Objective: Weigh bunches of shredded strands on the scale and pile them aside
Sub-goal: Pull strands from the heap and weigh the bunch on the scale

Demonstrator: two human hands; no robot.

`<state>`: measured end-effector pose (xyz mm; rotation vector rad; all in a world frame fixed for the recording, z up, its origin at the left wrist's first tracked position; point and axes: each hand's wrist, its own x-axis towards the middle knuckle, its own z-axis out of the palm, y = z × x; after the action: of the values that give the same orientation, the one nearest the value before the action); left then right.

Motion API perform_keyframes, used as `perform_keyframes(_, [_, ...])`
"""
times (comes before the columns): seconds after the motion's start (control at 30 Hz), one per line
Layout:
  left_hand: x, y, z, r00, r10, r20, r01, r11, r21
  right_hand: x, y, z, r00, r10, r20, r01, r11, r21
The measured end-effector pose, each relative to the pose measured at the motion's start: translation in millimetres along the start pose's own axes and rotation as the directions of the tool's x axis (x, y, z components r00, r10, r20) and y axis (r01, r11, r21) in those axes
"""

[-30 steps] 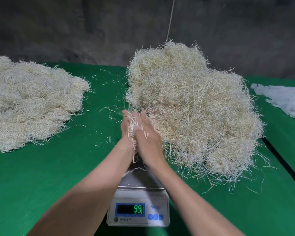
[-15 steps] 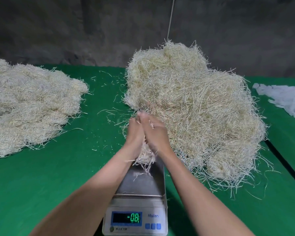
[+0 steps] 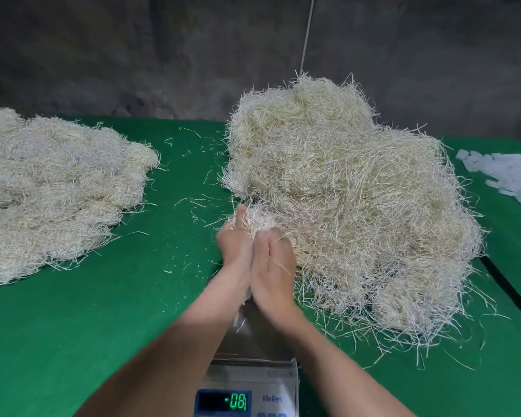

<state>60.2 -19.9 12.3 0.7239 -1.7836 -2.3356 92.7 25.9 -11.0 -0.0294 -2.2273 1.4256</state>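
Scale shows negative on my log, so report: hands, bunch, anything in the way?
Left hand and right hand grip one bunch together, above the scale's far end. Pan nearly bare, display negative. Big pile close on the right; nothing blocking.

Green "-08", last digit unclear, on the scale display [image 3: 223,402]; brand "Meilen" beside it.

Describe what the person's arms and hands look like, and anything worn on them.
The left forearm and right forearm are bare, with no sleeves in view. The left grip and right grip are ungloved hands; no rings, watch or bands show.
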Motion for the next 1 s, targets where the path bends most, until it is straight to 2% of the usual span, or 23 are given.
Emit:
perform_keyframes(0.1, [-10.2, -14.9, 2.2, 0.991, -0.114, 0.07, 0.113, 0.993, 0.024, 35.5, 10.0, -13.7, 0.995, 0.103, 0.014, -0.104, 0.993, 0.056])
perform_keyframes(0.13, [-13.2, -14.1, 2.5, 0.985, -0.145, 0.088, 0.141, 0.989, 0.049, 38.0, 11.9, -15.5, 0.997, 0.082, -0.006, -0.081, 0.995, 0.06])
perform_keyframes(0.2, [-3.7, -4.3, -0.6, 0.991, -0.069, 0.115, 0.059, 0.994, 0.092, 21.1, 7.1, -6.7, 0.996, -0.069, -0.059, 0.066, 0.997, -0.05])
perform_keyframes(0.27, [6.7, 2.1, -1.9, 0.996, -0.054, 0.067, 0.049, 0.996, 0.07, 8.0, 0.1, 2.9, 0.99, -0.134, -0.036, 0.133, 0.991, -0.026])
perform_keyframes(0.4, [-11.8, -8.8, -0.3, 0.987, -0.102, 0.122, 0.096, 0.994, 0.057, 38.5, 12.3, -18.2, 0.999, 0.048, 0.013, -0.049, 0.995, 0.083])
perform_keyframes(0.43, [-12.3, -9.0, -0.9, 0.987, -0.081, 0.139, 0.072, 0.995, 0.068, 35.5, 12.6, -20.2, 1.0, 0.03, 0.001, -0.03, 0.999, 0.025])
perform_keyframes(0.5, [-3.9, -6.8, -4.8, 0.993, -0.021, 0.116, 0.011, 0.996, 0.084, 13.5, 6.7, -6.7, 0.994, -0.104, -0.028, 0.099, 0.985, -0.142])
perform_keyframes(0.53, [-2.4, -3.8, -5.7, 0.997, -0.011, 0.079, 0.005, 0.997, 0.08, 4.0, 2.0, 1.6, 0.991, -0.133, -0.021, 0.128, 0.979, -0.156])
perform_keyframes(0.6, [-0.9, -4.7, -3.7, 0.999, -0.017, 0.033, 0.015, 0.997, 0.076, 9.9, -0.6, 2.0, 0.999, -0.043, 0.005, 0.043, 0.996, -0.084])
perform_keyframes(0.67, [-4.4, -4.7, -3.6, 0.999, -0.022, 0.049, 0.015, 0.992, 0.123, 31.7, 2.0, -12.7, 0.989, 0.135, 0.057, -0.138, 0.99, 0.041])
perform_keyframes(0.7, [-2.8, -4.4, -4.3, 0.996, 0.05, 0.069, -0.06, 0.985, 0.159, 40.5, 1.8, -23.1, 0.975, 0.195, 0.109, -0.208, 0.97, 0.127])
perform_keyframes(0.77, [-0.7, 0.0, -7.7, 0.945, 0.289, 0.153, -0.325, 0.89, 0.321, 50.3, 1.5, -36.9, 0.953, 0.186, 0.239, -0.263, 0.901, 0.345])
perform_keyframes(0.8, [-2.9, 3.9, -7.0, 0.913, 0.348, 0.211, -0.405, 0.83, 0.384, 51.6, -3.0, -37.1, 0.936, 0.144, 0.321, -0.276, 0.865, 0.419])
perform_keyframes(0.87, [-0.5, 8.9, -1.0, 0.902, 0.347, 0.258, -0.426, 0.817, 0.388, 45.2, -10.1, -29.8, 0.883, 0.09, 0.461, -0.294, 0.871, 0.393])
perform_keyframes(0.9, [0.0, 13.6, 3.4, 0.921, 0.302, 0.245, -0.373, 0.867, 0.331, 41.1, -12.7, -25.4, 0.884, 0.111, 0.454, -0.278, 0.906, 0.319])
perform_keyframes(0.93, [0.8, 17.5, 5.8, 0.939, 0.258, 0.228, -0.316, 0.907, 0.278, 40.1, -10.9, -22.2, 0.919, 0.156, 0.363, -0.261, 0.929, 0.262])
perform_keyframes(1.0, [3.4, 19.6, 4.1, 0.965, 0.156, 0.209, -0.189, 0.97, 0.153, 45.6, -3.0, -23.2, 0.951, 0.255, 0.173, -0.298, 0.903, 0.309])
